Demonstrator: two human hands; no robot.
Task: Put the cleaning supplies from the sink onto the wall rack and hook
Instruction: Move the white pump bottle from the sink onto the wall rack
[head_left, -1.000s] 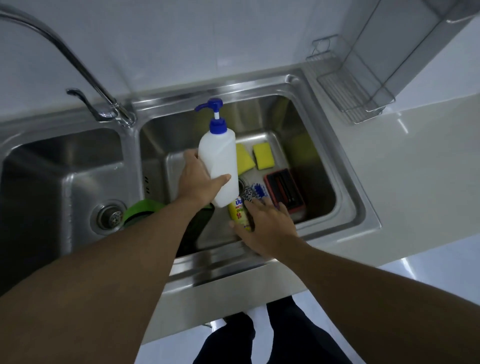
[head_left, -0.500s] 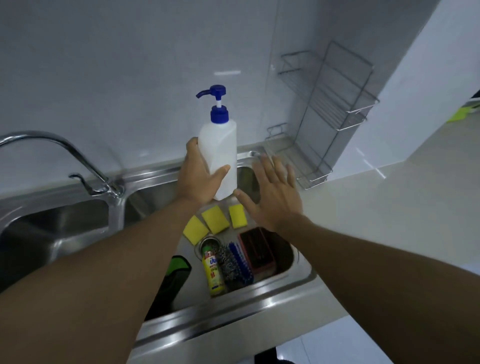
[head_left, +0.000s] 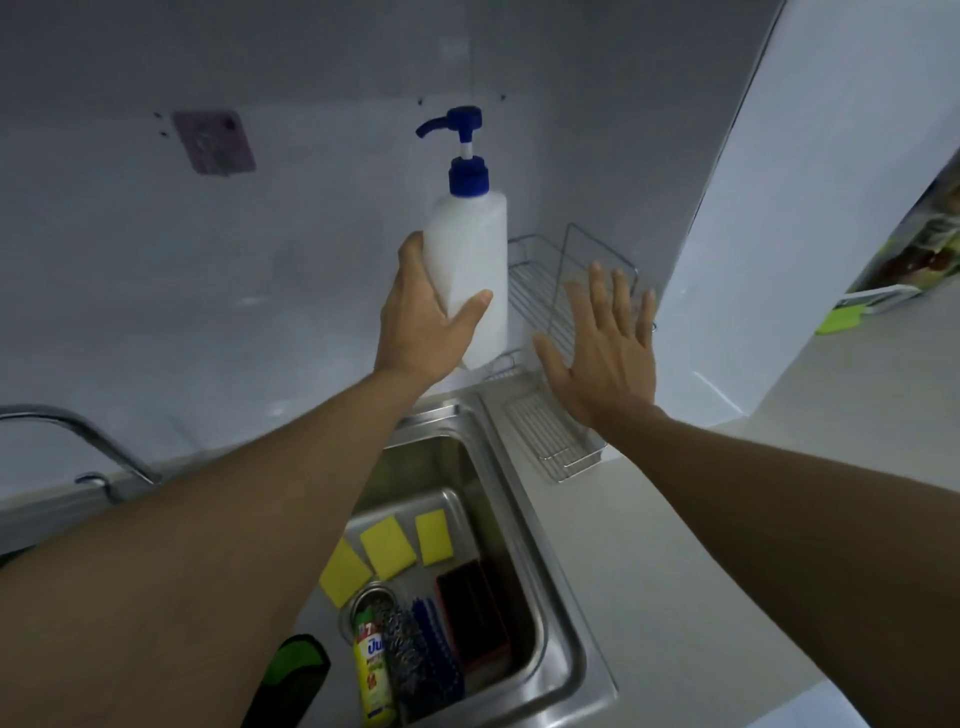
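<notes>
Head view. The left hand (head_left: 421, 332) is wrapped around the lower body of the tall white plastic pump bottle with the blue dispenser head (head_left: 470, 260), thumb on the near face and fingers behind. The bottle is upright, raised against the wall, just left of the two-tier chrome wire rack (head_left: 545, 291) in the far right corner. The right hand (head_left: 605, 353) is spread flat, holds nothing and hovers in front of the rack.

Handling, as judged: the bottle is rigid plastic with a smooth, possibly wet skin, so it may slip. How full it is cannot be told, but a one-hand hold appears sufficient. Grip the body at or below mid-height; do not lift by the pump neck, which is thin and may depress.

In the stainless steel sink basin (head_left: 561, 639), near and below, remain:
- three flat yellow sponges (head_left: 387, 548), soft and light; pinch at an edge;
- a yellow labelled bottle (head_left: 371, 675) lying on its side;
- a steel wool scourer (head_left: 397, 636), springy and snag-prone;
- a blue bristle brush (head_left: 431, 649);
- a red-and-black block-shaped scrubber (head_left: 470, 618);
- a green and black item (head_left: 296, 670) at the near left, partly hidden.

A purple adhesive wall hook (head_left: 213, 141) sits far left on the wall. The bench (head_left: 675, 571) runs to the right.
</notes>
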